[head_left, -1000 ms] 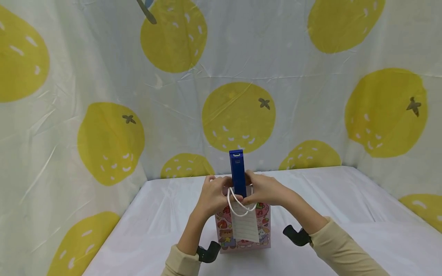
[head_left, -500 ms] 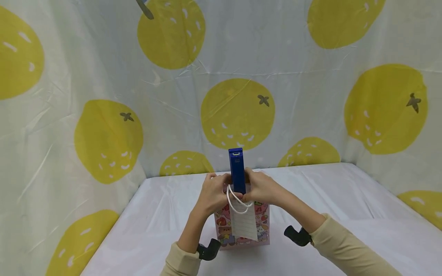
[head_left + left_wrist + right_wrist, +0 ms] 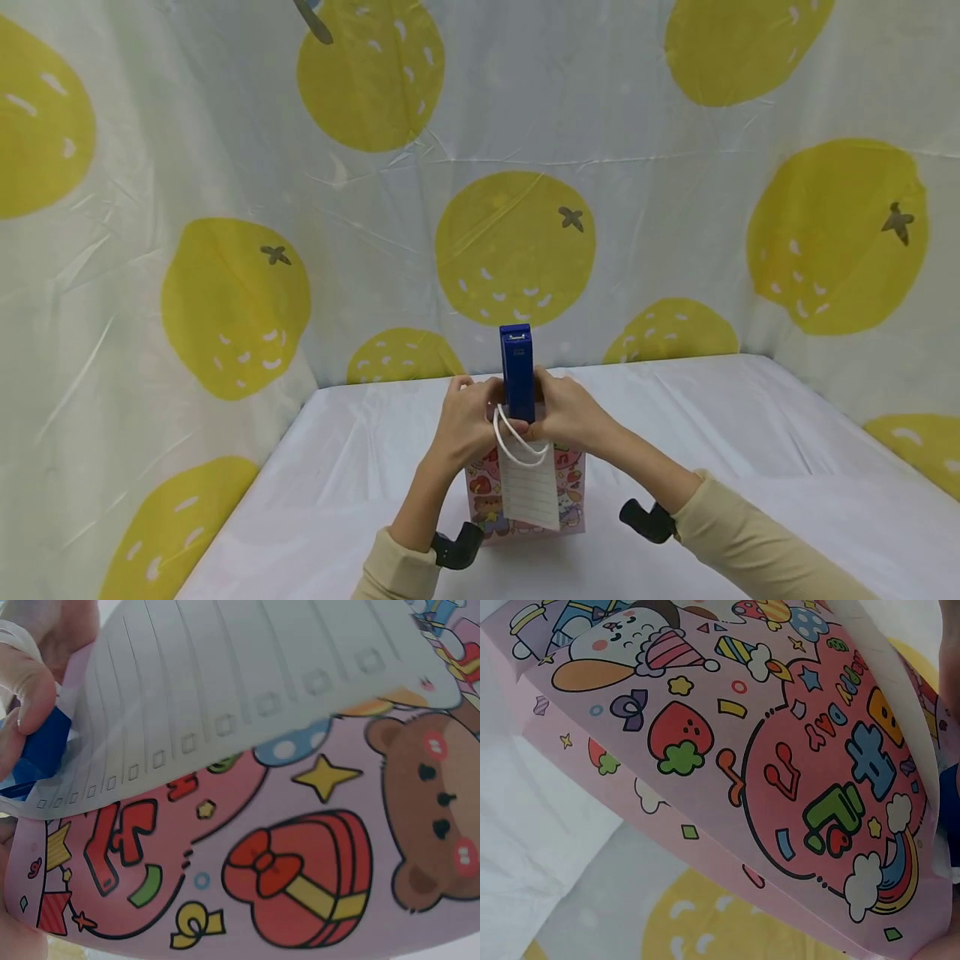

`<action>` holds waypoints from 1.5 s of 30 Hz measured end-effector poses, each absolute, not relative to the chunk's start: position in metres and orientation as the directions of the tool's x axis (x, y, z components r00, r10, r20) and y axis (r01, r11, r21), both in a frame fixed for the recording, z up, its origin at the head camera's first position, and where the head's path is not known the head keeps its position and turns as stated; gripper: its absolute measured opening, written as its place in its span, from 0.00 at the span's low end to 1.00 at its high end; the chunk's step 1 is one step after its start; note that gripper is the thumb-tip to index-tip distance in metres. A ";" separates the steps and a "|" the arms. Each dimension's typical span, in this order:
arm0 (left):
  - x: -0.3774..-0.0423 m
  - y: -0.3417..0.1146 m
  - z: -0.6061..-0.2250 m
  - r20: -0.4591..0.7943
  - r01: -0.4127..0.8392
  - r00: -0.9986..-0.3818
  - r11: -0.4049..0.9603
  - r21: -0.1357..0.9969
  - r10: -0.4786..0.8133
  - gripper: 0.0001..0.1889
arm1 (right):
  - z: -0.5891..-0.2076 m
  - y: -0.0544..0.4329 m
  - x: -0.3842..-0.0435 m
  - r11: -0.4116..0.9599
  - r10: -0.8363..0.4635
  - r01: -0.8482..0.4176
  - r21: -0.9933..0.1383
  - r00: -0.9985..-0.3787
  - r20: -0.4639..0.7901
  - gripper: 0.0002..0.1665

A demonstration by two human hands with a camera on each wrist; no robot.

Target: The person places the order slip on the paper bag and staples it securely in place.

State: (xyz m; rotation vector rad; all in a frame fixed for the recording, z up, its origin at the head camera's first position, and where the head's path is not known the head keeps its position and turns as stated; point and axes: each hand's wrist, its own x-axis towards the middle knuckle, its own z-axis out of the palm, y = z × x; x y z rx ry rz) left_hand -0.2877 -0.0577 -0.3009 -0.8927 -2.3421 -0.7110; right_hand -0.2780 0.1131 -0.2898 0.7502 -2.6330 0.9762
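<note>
A blue stapler (image 3: pixel 517 371) stands upright at the top of a pink cartoon-printed paper gift bag (image 3: pixel 487 504). My left hand (image 3: pixel 467 423) grips it from the left and my right hand (image 3: pixel 577 414) from the right, the thumbs meeting at its lower end. That end is hidden behind the thumbs. A lined sheet of paper (image 3: pixel 528 493) hangs over the bag's front, its top under the hands. The bag's white cord handle (image 3: pixel 513 457) droops in front of the sheet. In the left wrist view, a thumb (image 3: pixel 36 694) lies against the blue stapler (image 3: pixel 46 746).
The bag stands on a white-covered table (image 3: pixel 375 483). Behind it hangs a white curtain (image 3: pixel 637 233) with large yellow fruit prints. Black wrist mounts (image 3: pixel 459 547) stick out from both forearms, beside the rolled beige sleeves (image 3: pixel 750 533).
Both hands stay on the stapler at the bag's top with hardly any motion. The cord loop has drawn in slightly on its right side, and the head view has shifted a little.
</note>
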 end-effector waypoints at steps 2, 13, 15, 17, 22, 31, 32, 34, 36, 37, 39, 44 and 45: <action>-0.288 -0.058 -0.302 0.641 0.712 -0.638 0.644 0.281 0.426 0.23 | -0.291 0.112 -0.278 0.641 -0.385 -0.546 -0.539 -0.836 0.390 0.35; -0.286 -0.061 -0.303 0.608 0.679 -0.663 0.693 0.242 0.437 0.23 | -0.291 0.114 -0.278 0.656 -0.399 -0.535 -0.533 -0.845 0.357 0.38; -0.284 -0.062 -0.302 0.579 0.670 -0.682 0.699 0.249 0.447 0.23 | -0.290 0.116 -0.278 0.657 -0.411 -0.529 -0.537 -0.848 0.334 0.39; -0.282 -0.062 -0.301 0.555 0.667 -0.694 0.700 0.254 0.460 0.24 | -0.288 0.117 -0.278 0.652 -0.422 -0.526 -0.545 -0.850 0.316 0.39; -0.283 -0.064 -0.296 0.534 0.669 -0.697 0.702 0.244 0.479 0.25 | -0.284 0.118 -0.280 0.656 -0.417 -0.503 -0.563 -0.863 0.286 0.41; -0.283 -0.067 -0.293 0.506 0.649 -0.728 0.702 0.292 0.462 0.27 | -0.283 0.117 -0.280 0.656 -0.407 -0.496 -0.569 -0.867 0.287 0.42; -0.283 -0.068 -0.293 0.501 0.648 -0.732 0.700 0.300 0.462 0.27 | -0.283 0.117 -0.279 0.655 -0.406 -0.496 -0.570 -0.868 0.287 0.43; -0.283 -0.069 -0.294 0.493 0.645 -0.737 0.698 0.309 0.463 0.28 | -0.283 0.117 -0.279 0.653 -0.409 -0.499 -0.570 -0.866 0.289 0.43; -0.283 -0.070 -0.296 0.495 0.650 -0.733 0.696 0.305 0.467 0.28 | -0.283 0.118 -0.279 0.649 -0.418 -0.507 -0.567 -0.861 0.291 0.44; -0.284 -0.071 -0.297 0.498 0.653 -0.729 0.695 0.302 0.469 0.28 | -0.283 0.118 -0.279 0.648 -0.421 -0.508 -0.567 -0.860 0.289 0.44; -0.284 -0.072 -0.298 0.502 0.658 -0.723 0.694 0.294 0.474 0.29 | -0.283 0.119 -0.279 0.645 -0.427 -0.509 -0.569 -0.858 0.284 0.44; -0.283 -0.073 -0.297 0.495 0.653 -0.732 0.690 0.312 0.468 0.31 | -0.281 0.120 -0.280 0.603 -0.438 -0.501 -0.620 -0.858 0.268 0.44; -0.283 -0.073 -0.297 0.494 0.651 -0.734 0.689 0.318 0.466 0.31 | -0.281 0.120 -0.280 0.592 -0.440 -0.501 -0.632 -0.857 0.268 0.44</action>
